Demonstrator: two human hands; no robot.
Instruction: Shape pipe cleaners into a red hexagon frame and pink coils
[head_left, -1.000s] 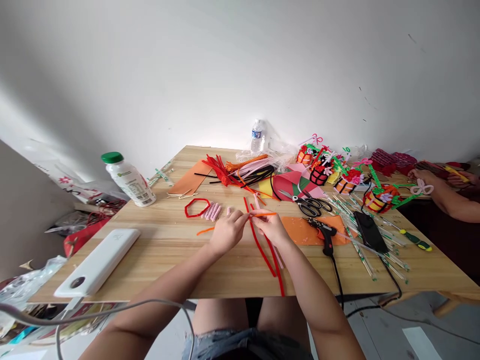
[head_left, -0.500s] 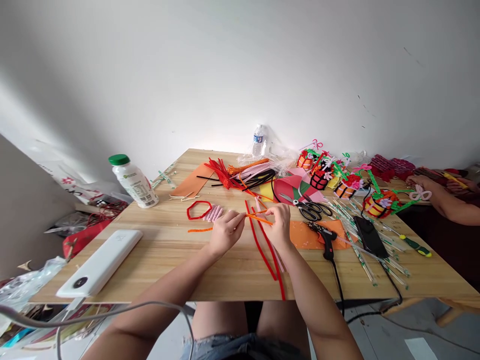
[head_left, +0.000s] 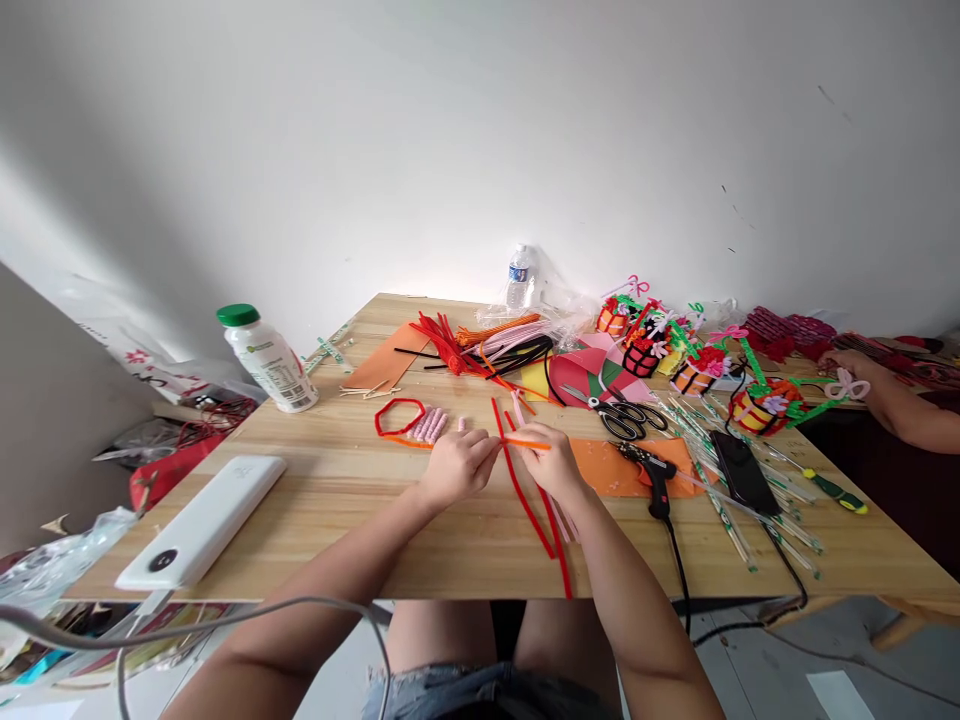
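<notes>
Pipe cleaner (head_left: 534, 444), orange, thin and fuzzy, held above the middle of a pale wooden table (head_left: 337, 530), between both hands. Pinched in the fingertips of the left hand (head_left: 459, 466), with fingers curled in; pinched also between thumb and fingers of the right hand (head_left: 553, 464), just beside. Beneath and near, long red fuzzy stems (head_left: 527, 507); to the left, a red six-sided fuzzy ring (head_left: 401, 401) beside coiled pink pieces (head_left: 430, 425); to the right, a black glue gun (head_left: 657, 478) on a flat orange sheet (head_left: 600, 468).

The left end of the orange stem (head_left: 409, 441) now lies farther off, by the red hexagon (head_left: 380, 415). The right hand (head_left: 549, 465) closes toward the left hand (head_left: 459, 468). At far right, a yellow tool is gone.
</notes>
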